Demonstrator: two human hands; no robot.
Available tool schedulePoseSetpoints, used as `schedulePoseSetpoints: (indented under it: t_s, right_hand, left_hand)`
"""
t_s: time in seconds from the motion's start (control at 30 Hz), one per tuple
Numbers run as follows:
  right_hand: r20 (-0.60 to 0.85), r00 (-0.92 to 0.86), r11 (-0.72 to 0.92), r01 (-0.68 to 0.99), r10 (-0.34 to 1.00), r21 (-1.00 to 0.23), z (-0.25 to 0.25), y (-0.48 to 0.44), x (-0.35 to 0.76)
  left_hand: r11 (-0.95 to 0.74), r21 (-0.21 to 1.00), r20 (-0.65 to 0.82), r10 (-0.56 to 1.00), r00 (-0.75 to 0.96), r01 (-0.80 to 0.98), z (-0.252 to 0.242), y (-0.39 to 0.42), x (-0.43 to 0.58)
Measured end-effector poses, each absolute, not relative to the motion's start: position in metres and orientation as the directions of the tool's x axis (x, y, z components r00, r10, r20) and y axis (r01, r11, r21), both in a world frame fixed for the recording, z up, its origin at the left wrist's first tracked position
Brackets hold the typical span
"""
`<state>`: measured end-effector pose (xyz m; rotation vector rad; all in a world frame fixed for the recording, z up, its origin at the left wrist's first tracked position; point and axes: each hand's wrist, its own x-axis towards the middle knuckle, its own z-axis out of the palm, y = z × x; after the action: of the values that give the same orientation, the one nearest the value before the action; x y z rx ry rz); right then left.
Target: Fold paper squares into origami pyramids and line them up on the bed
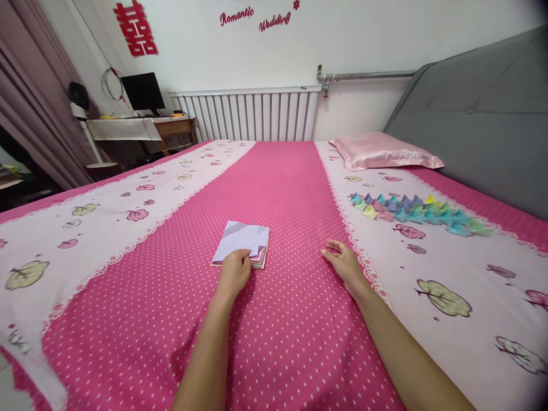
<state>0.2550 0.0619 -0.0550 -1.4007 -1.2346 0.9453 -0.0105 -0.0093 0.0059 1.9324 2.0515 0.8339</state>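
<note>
On the pink dotted bedspread lies a square stack of coloured paper [260,264], its edges showing several sheets. A lavender sheet of paper [240,237] is uppermost, with one lower corner lifted and a pink layer showing beneath it. My left hand [235,275] is closed at that near edge, thumb and fingers pinching the lavender sheet. To the right, apart from the stack, my right hand [343,265] hovers just over the bedspread, its fingers loosely curled and apart, holding nothing.
Rows of small folded paper shapes [417,211] in blue, green, yellow and pink stand on the bed at the right. Behind them lies a pink satin pillow [383,151] beside a grey headboard [483,114]. A white radiator [252,114] and a desk with a monitor [143,91] are at the back.
</note>
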Motion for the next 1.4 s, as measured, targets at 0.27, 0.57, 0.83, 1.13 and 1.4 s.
schedulePoseSetpoints:
  t_s: [0.27, 0.57, 0.83, 1.13, 1.4]
  right_hand:
    - [0.063, 0.16, 0.028, 0.21, 0.985, -0.977, -0.054, 0.061, 0.256]
    - [0.043, 0.171, 0.021, 0.124, 0.984, -0.992, -0.053, 0.063, 0.256]
    - [-0.052, 0.163, -0.054, 0.004, 0.985, -0.999, -0.041, 0.06, 0.255]
    - [-0.121, -0.084, -0.119, 0.038, 0.989, -0.992, -0.023, 0.047, 0.268]
    - [-0.026, -0.156, -0.01, 0.105, 0.987, -0.994, -0.034, 0.044, 0.299]
  left_hand:
    - [0.066, 0.399, 0.286, 0.939, -0.193, 0.915, 0.006, -0.009, -0.005]
    - [0.029, 0.346, 0.649, 0.715, -0.262, 0.938, 0.024, -0.019, 0.017]
    - [-0.387, 0.214, 0.67, 0.727, 0.154, 0.897, 0.006, -0.056, 0.111]
    - [-0.499, 0.217, 0.5, 0.795, 0.344, 0.839, -0.013, -0.06, 0.13]
    - [-0.54, 0.308, 0.545, 0.775, 0.32, 0.783, -0.014, -0.053, 0.131]
